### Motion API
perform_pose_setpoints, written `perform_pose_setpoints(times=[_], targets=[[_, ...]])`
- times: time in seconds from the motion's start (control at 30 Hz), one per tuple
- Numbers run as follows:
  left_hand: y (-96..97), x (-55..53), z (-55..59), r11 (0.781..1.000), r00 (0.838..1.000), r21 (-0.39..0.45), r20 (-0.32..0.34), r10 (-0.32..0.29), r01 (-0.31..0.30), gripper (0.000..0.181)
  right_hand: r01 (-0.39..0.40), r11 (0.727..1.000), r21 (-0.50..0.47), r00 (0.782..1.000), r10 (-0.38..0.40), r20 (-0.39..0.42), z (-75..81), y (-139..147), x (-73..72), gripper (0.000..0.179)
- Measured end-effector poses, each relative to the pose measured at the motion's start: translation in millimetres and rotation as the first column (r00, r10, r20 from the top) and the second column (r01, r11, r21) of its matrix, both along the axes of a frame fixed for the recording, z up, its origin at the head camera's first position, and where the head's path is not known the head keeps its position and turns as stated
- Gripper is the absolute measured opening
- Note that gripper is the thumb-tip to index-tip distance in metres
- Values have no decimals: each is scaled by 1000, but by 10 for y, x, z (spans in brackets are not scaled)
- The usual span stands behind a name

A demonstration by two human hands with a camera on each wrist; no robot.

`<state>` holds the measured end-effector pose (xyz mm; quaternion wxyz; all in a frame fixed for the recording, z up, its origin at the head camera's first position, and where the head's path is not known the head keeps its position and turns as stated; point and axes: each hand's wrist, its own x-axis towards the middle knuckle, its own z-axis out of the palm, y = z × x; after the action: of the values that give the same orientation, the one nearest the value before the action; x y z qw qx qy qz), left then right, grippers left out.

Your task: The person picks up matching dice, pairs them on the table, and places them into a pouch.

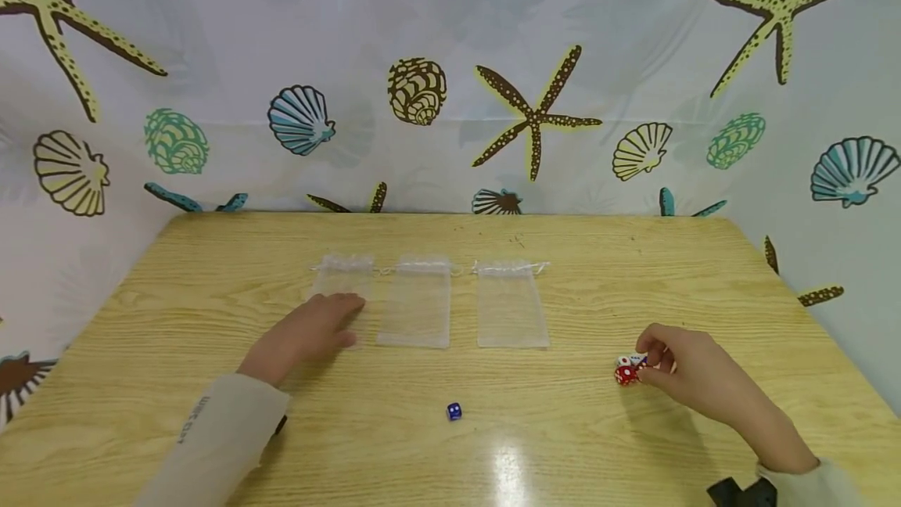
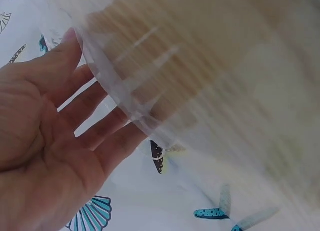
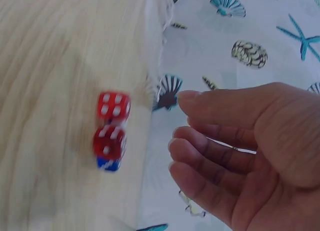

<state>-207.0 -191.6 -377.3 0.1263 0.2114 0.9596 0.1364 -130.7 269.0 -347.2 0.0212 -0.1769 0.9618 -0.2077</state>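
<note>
In the head view, three sheer white drawstring bags lie flat in a row: a left bag (image 1: 345,280), a middle bag (image 1: 415,311) and a right bag (image 1: 511,311). My left hand (image 1: 310,333) reaches over the left bag and covers much of it. Sheer fabric (image 2: 120,86) overlaps its extended fingers in the left wrist view. Over on the right, my right hand (image 1: 693,370) has its loosely bent fingertips beside a small cluster of red dice (image 1: 625,375), with a white die (image 1: 623,361) and blue partly hidden behind them. The right wrist view shows no die between thumb and fingers.
A single blue die (image 1: 454,411) sits near the front middle of the wooden table (image 1: 380,444). White cloth (image 1: 436,147) printed with shells and starfish hangs behind the table and along both sides.
</note>
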Motion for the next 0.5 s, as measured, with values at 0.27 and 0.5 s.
perform_pose_setpoints(times=[0.27,0.5], targets=[[-37,9,31,1000,999,18,37,6,-7,57,-7,1000,-15,1000,7,22,-165,265,-113,21],[-58,3,28,999,999,14,11,-38,38,53,-27,1000,-15,997,28,73,-288,358,-209,24]])
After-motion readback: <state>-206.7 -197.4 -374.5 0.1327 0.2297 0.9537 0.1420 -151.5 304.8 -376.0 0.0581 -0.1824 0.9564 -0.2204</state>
